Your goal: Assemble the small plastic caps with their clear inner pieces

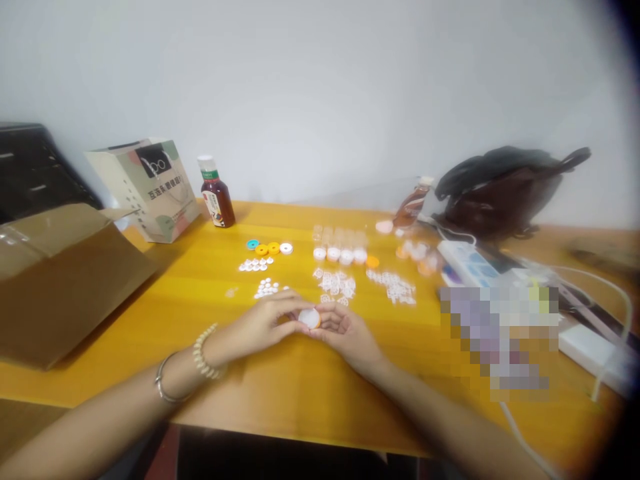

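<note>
Between both hands is a small round white disc with an orange rim (309,319), like a cap. My left hand (270,323) pinches its left edge with thumb and fingers. My right hand (353,337) grips the right edge with curled fingers. Just beyond the hands lie small white round pieces (267,287) and flat white openwork pieces (337,285). Farther back are coloured rings (273,248) in orange, blue and white, and a row of white round caps (346,256). Clear pieces (340,236) stand behind that row, blurred.
An open cardboard box (70,287) and a paper bag (165,190) stand left, beside a dark red bottle (217,197). At the right are another bottle (413,203), a dark bag (505,193), a power strip (467,267), cables and a pixelated patch.
</note>
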Available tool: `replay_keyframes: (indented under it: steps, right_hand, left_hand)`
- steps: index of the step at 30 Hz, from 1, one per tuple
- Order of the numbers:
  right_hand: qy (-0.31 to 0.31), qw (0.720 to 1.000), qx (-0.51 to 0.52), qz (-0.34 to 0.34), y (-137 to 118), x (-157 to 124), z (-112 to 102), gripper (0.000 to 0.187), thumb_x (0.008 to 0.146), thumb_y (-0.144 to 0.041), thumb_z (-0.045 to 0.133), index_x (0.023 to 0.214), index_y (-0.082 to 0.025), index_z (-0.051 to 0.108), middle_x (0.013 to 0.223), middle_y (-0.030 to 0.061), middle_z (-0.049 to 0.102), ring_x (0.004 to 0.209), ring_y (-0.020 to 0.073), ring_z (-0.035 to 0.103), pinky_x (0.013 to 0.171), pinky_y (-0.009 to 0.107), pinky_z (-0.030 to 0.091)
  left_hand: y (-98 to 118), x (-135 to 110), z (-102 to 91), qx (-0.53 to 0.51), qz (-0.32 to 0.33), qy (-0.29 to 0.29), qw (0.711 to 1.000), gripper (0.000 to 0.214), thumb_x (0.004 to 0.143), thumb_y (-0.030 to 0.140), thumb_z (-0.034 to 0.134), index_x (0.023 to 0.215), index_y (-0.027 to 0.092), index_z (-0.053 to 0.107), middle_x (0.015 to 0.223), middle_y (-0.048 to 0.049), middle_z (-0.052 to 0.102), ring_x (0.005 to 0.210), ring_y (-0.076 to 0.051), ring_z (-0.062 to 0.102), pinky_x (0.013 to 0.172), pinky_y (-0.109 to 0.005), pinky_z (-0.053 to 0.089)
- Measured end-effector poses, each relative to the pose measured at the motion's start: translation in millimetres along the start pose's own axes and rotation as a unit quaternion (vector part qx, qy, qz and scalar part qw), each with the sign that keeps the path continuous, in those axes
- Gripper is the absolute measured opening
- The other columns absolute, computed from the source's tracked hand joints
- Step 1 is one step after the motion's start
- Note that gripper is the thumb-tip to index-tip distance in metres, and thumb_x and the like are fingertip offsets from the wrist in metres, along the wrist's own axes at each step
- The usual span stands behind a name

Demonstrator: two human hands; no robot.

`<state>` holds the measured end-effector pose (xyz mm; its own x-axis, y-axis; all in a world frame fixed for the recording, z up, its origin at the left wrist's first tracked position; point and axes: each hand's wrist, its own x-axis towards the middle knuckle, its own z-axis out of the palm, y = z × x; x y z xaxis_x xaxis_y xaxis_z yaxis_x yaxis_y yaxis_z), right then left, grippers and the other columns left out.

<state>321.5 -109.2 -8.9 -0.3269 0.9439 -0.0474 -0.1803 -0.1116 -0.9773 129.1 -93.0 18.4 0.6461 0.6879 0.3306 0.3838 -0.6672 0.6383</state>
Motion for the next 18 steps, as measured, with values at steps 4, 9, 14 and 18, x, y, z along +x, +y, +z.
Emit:
replay_keyframes:
  steps: [4,9,14,18]
  right_hand:
    - [-0.012,1.0,0.01,0.027,-0.6,0.5,-2.1,0.035,0.057,-0.021,0.077,0.085,-0.02,0.057,0.074,-0.0025,0.067,0.07,0.0106,0.062,0.076,0.027,0.046]
    - [-0.043,0.997,0.045,0.053,1.0,1.9,-4.6,0.035,0.061,-0.026,0.075,0.089,-0.019,0.056,0.078,-0.0003,0.068,0.068,0.0109,0.062,0.075,0.028,0.047]
    - [-0.044,0.997,0.036,0.046,3.1,3.0,-4.5,0.034,0.065,-0.032,0.071,0.087,-0.02,0.049,0.072,-0.0006,0.067,0.062,0.0107,0.062,0.069,0.028,0.048]
    - [-0.065,0.997,-0.034,0.032,1.9,1.0,-3.1,0.036,0.068,-0.036,0.068,0.09,-0.022,0.044,0.073,-0.001,0.067,0.064,0.0119,0.062,0.07,0.029,0.047]
  left_hand:
    - [1.7,-0.1,-2.6,0.002,-0.002,-0.008,1.0,0.034,0.081,0.032,0.056,0.114,0.022,0.056,0.093,-0.006,0.059,0.083,-0.016,0.054,0.079,-0.033,0.044]
    - [7.2,-1.2,-2.5,0.021,0.008,-0.023,0.999,0.038,0.083,0.033,0.054,0.12,0.026,0.051,0.096,-0.0051,0.059,0.085,-0.016,0.053,0.078,-0.032,0.043]
    - [7.4,-2.8,2.2,0.04,0.026,-0.028,0.998,0.038,0.083,0.033,0.053,0.121,0.025,0.05,0.097,-0.0062,0.057,0.084,-0.016,0.053,0.075,-0.03,0.044]
    - [7.7,-4.0,5.1,0.042,0.02,-0.034,0.998,0.033,0.083,0.03,0.053,0.115,0.023,0.053,0.095,-0.0053,0.057,0.084,-0.015,0.053,0.074,-0.028,0.044]
